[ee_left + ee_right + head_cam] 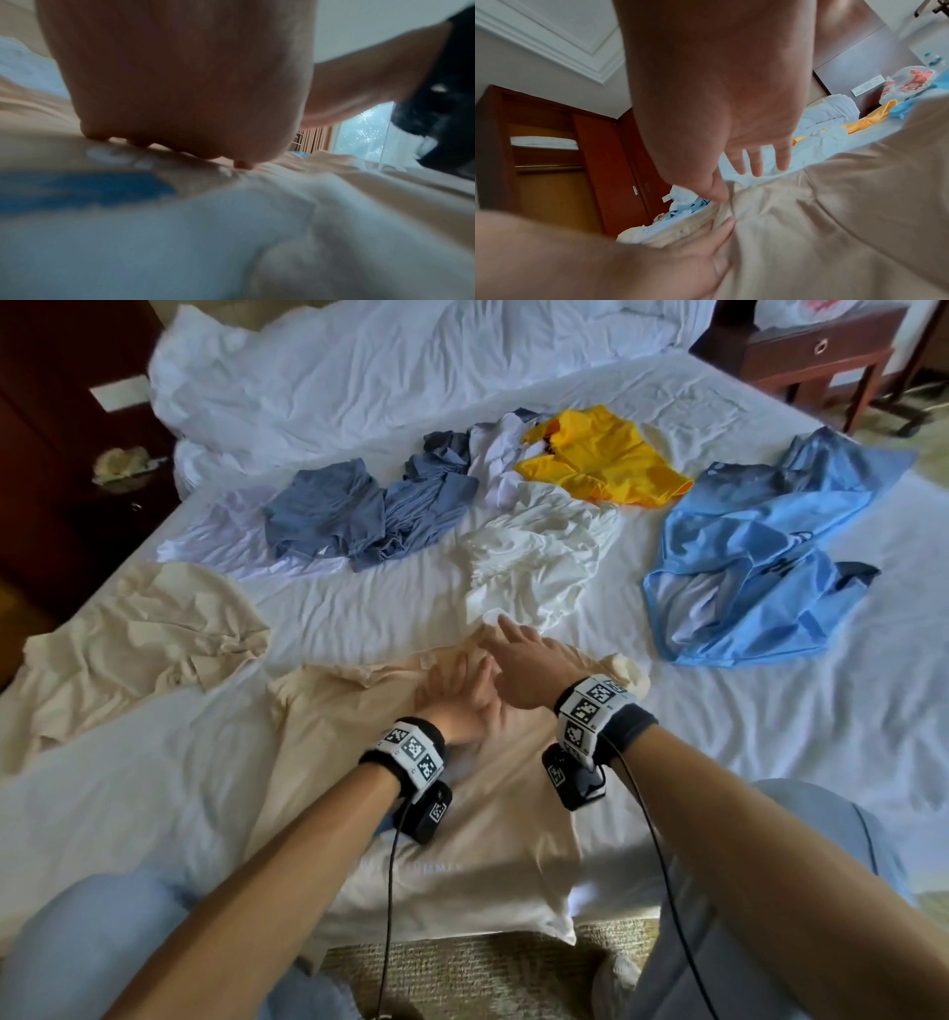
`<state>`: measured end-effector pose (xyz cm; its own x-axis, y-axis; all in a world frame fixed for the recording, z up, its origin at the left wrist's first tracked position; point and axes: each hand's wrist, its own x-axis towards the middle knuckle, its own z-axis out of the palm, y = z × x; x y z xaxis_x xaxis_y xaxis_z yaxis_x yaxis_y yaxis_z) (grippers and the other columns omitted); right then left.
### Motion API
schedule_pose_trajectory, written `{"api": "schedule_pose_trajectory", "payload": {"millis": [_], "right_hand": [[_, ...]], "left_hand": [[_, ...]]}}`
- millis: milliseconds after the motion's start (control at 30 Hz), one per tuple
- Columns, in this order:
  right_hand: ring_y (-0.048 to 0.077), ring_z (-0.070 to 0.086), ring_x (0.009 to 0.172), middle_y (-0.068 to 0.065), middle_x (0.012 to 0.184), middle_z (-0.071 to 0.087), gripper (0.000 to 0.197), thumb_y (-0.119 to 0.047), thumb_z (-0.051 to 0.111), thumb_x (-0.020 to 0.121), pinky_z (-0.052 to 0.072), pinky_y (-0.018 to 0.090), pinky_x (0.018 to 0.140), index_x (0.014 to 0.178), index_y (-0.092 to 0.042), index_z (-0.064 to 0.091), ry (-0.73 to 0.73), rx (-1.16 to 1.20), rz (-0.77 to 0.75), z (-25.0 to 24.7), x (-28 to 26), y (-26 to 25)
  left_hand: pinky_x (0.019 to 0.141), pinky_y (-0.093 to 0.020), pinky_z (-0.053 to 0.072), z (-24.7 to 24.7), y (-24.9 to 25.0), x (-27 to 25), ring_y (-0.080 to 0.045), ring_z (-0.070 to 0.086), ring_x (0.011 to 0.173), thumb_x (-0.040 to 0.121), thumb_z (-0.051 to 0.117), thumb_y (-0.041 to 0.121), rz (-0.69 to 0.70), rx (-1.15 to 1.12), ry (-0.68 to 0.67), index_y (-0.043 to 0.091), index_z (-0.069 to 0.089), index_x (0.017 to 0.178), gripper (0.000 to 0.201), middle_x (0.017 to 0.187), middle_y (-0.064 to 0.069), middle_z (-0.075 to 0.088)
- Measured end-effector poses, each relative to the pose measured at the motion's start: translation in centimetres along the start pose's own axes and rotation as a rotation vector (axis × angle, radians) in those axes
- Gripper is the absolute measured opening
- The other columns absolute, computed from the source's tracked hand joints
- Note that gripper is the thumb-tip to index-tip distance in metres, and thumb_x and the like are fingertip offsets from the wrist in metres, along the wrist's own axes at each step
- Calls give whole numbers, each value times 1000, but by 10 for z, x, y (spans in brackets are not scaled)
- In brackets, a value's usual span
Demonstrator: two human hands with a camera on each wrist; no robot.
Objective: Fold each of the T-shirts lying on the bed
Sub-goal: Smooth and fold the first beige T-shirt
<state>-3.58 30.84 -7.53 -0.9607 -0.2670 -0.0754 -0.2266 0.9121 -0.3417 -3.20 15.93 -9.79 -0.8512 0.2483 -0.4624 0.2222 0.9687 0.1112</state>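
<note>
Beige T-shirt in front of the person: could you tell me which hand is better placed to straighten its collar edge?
Probably the right hand: its open fingers already reach the beige T-shirt collar, while the left hand presses flat further back.

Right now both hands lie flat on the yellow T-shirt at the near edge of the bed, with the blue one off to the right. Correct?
Not quite: the left hand and right hand are on the beige T-shirt, as the head view shows. The yellow T-shirt lies far back, untouched. The blue T-shirt is indeed off to the right.
</note>
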Motion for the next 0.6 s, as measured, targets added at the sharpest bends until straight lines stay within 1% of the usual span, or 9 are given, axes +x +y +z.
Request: {"api": "schedule_pose_trajectory", "payload": {"millis": [33, 67, 133, 200, 267, 333, 433, 500, 600], "right_hand": [[36, 37, 141, 13, 152, 39, 58, -13, 52, 93, 37, 55, 111, 149, -17, 35, 56, 46, 20, -4, 5, 2], [35, 44, 133, 13, 141, 49, 52, -13, 52, 93, 42, 54, 107, 144, -14, 38, 92, 101, 53, -8, 11, 3], [37, 47, 127, 16, 132, 56, 47, -23, 50, 98, 44, 53, 102, 142, -14, 37, 93, 168, 121, -9, 23, 7], [40, 46, 130, 17, 133, 57, 46, -34, 43, 103, 40, 55, 103, 146, -20, 37, 28, 157, 155, -7, 34, 11], [40, 44, 133, 16, 137, 55, 44, -41, 37, 106, 39, 57, 107, 144, -21, 44, -13, 157, 170, -6, 45, 14], [40, 44, 135, 16, 140, 53, 43, -44, 37, 105, 38, 59, 110, 135, -19, 54, -37, 174, 179, -6, 59, 16], [40, 44, 139, 19, 146, 52, 51, -49, 41, 104, 36, 51, 115, 137, -13, 55, -79, 212, 182, -12, 78, 20], [36, 42, 142, 19, 154, 45, 59, -49, 45, 105, 35, 44, 117, 147, -8, 46, -114, 255, 185, -13, 88, 25], [34, 28, 152, 18, 168, 18, 79, -53, 49, 103, 27, 42, 122, 162, -12, 18, -202, 330, 174, -13, 96, 37]], "left_hand": [[123, -60, -8, 5, 2, 3, -40, -29, 151, 104, 18, 55, -15, -4, -10, 37, -30, 154, 72, 164, -2, -35], [122, -60, -12, 8, 2, 5, -40, -33, 149, 104, 14, 56, -25, -4, -14, 37, -31, 154, 70, 163, -2, -38], [120, -60, -14, 12, -1, 11, -38, -37, 147, 103, 10, 58, -34, 5, -32, 38, -33, 152, 69, 161, 0, -42], [121, -61, -13, 8, -2, 16, -38, -36, 148, 102, 10, 60, -51, 15, -68, 40, -35, 150, 69, 159, 1, -43], [122, -62, -10, 4, -1, 15, -39, -34, 148, 103, 11, 59, -54, 25, -103, 39, -35, 151, 69, 160, 1, -43], [122, -61, -12, 2, 1, 11, -39, -34, 148, 104, 12, 57, -51, 17, -112, 39, -34, 151, 69, 160, 1, -42], [121, -58, -15, 3, 5, 5, -37, -38, 146, 106, 11, 53, -49, 14, -115, 42, -37, 149, 65, 157, 3, -47], [121, -58, -14, 8, 12, 3, -37, -37, 147, 107, 10, 50, -77, 55, -108, 38, -38, 150, 66, 156, 1, -48], [124, -56, -11, 18, 21, 5, -34, -33, 150, 108, 10, 46, -106, 153, -44, 25, -37, 152, 67, 158, -5, -46]]}}
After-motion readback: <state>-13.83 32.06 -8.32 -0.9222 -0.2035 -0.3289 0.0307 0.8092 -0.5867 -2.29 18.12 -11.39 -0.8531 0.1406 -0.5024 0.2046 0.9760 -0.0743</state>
